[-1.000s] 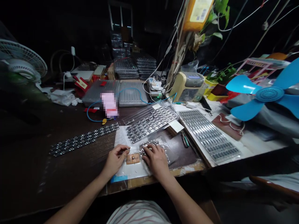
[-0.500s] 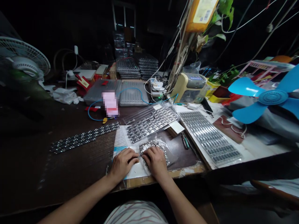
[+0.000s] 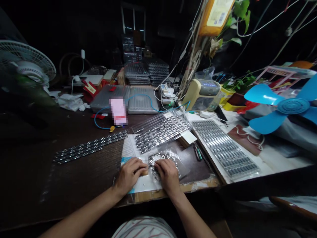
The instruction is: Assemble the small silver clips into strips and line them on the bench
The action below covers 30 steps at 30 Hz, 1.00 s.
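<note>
My left hand (image 3: 130, 173) rests over a white sheet (image 3: 142, 182) near the table's front edge. Its thumb and forefinger are pinched together, and whatever lies in them is too small or hidden to name. My right hand (image 3: 169, 173) reaches over an open clear plastic bag of small shiny metal parts (image 3: 158, 156). Its fingertips are closed down among those parts, so any piece held there is hidden. Just beyond both hands sits a clear tray of metal pieces in rows (image 3: 160, 134). Dark strips of similar pieces (image 3: 89, 147) lie to the left.
Another filled clear tray (image 3: 225, 148) lies on the white surface at right. A green-handled tool (image 3: 197, 152) is beside the bag. Farther back are a blue fan (image 3: 293, 105), a cream-coloured machine (image 3: 201, 94), stacked trays (image 3: 136, 73), cables and a white fan (image 3: 29, 67).
My right hand has drawn slightly right, away from the left one, and its fingertips now rest in the metal parts. The left hand stays nearly in place; the whole view has shifted a little.
</note>
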Available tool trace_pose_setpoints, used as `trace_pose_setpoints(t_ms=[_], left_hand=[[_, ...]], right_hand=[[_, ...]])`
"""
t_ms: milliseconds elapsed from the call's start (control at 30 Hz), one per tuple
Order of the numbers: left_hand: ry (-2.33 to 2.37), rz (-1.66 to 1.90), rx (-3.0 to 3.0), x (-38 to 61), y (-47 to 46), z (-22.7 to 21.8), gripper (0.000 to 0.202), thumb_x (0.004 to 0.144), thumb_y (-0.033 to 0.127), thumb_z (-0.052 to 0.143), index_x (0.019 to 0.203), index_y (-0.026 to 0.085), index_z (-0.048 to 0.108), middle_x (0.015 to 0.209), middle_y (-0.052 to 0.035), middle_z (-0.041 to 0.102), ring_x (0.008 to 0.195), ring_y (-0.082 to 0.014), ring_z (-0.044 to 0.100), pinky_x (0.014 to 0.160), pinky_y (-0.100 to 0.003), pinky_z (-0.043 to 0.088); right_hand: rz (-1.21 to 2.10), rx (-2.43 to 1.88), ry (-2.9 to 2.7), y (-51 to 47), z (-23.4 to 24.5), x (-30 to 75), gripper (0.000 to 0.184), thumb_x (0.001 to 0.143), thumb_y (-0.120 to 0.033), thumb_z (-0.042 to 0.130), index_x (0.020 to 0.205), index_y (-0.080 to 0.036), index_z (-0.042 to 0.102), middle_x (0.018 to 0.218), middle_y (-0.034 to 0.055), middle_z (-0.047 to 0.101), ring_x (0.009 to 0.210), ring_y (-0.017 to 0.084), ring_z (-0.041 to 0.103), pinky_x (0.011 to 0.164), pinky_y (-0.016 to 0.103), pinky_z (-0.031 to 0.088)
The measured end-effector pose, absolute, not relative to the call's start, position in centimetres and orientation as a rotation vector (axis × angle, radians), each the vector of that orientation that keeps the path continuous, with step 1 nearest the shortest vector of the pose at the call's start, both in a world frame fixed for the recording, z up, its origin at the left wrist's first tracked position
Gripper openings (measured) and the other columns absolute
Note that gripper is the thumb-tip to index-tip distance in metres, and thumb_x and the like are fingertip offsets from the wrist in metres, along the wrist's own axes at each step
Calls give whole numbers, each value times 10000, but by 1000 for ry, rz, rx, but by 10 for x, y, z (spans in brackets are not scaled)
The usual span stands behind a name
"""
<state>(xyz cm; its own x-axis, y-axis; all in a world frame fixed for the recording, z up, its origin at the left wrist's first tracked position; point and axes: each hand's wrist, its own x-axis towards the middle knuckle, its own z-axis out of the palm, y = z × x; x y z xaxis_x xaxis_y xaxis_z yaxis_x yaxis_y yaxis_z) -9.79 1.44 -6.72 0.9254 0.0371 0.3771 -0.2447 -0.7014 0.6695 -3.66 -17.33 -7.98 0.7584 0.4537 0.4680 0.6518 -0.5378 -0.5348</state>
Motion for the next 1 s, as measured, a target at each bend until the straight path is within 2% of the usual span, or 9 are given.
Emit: trace_pose_setpoints(t_ms=[100, 167, 367, 533, 733, 767, 900, 1000], left_hand=[[64, 634, 2386, -82, 53, -61, 163, 844, 259, 582, 959, 218, 689, 907, -44, 685, 891, -204, 598, 818, -326, 460], [187, 694, 2484, -71, 87, -59, 148, 839, 288, 573, 850, 217, 702, 880, -40, 678, 873, -212, 591, 834, -345, 446], [419, 686, 2711, -76, 152, -71, 220, 830, 365, 548, 788, 220, 707, 853, -43, 648, 815, -214, 573, 789, -348, 409], [428, 714, 2819, -84, 152, -69, 194, 835, 300, 516, 867, 238, 697, 931, -55, 679, 859, -253, 560, 767, -373, 363], [211, 604, 2731, -15, 116, -51, 180, 831, 304, 539, 834, 226, 701, 905, -65, 710, 874, -249, 588, 814, -380, 351], [196, 596, 2726, -1, 109, -50, 169, 823, 300, 552, 828, 224, 702, 891, -70, 713, 871, -252, 591, 817, -382, 351], [190, 589, 2702, 32, 92, -50, 111, 778, 275, 608, 738, 212, 689, 802, -83, 711, 820, -266, 608, 793, -389, 368], [204, 585, 2661, 29, 94, -50, 117, 786, 261, 593, 728, 199, 672, 758, -81, 701, 776, -261, 624, 782, -387, 395]], right_hand=[[-357, -2182, -833, -173, -79, -38, 151, 923, -198, 497, 939, -214, 647, 880, 38, 689, 841, 178, 603, 773, 297, 426], [-316, -2193, -844, -168, -77, -42, 116, 905, -215, 540, 881, -218, 654, 834, 28, 691, 811, 171, 612, 750, 285, 425], [-201, -2268, -926, -140, -71, -54, 97, 826, -291, 680, 752, -232, 660, 764, -6, 681, 758, 154, 596, 724, 276, 375], [-212, -2268, -956, -128, -74, -56, 36, 822, -278, 687, 789, -264, 689, 866, -14, 688, 806, 157, 578, 738, 294, 358], [-260, -2301, -992, -129, -73, -58, 54, 846, -295, 654, 852, -295, 707, 877, 1, 672, 800, 166, 563, 721, 310, 379], [-272, -2313, -997, -131, -72, -57, 79, 845, -291, 653, 904, -301, 704, 914, 9, 672, 820, 176, 564, 729, 319, 389], [-372, -2441, -963, -153, -71, -47, 363, 834, -210, 640, 1186, -289, 601, 1156, 45, 637, 1011, 242, 543, 825, 376, 419], [-414, -2530, -1020, -177, -76, -43, 419, 790, -172, 678, 1186, -285, 596, 1212, 41, 619, 1061, 274, 532, 858, 404, 421]])
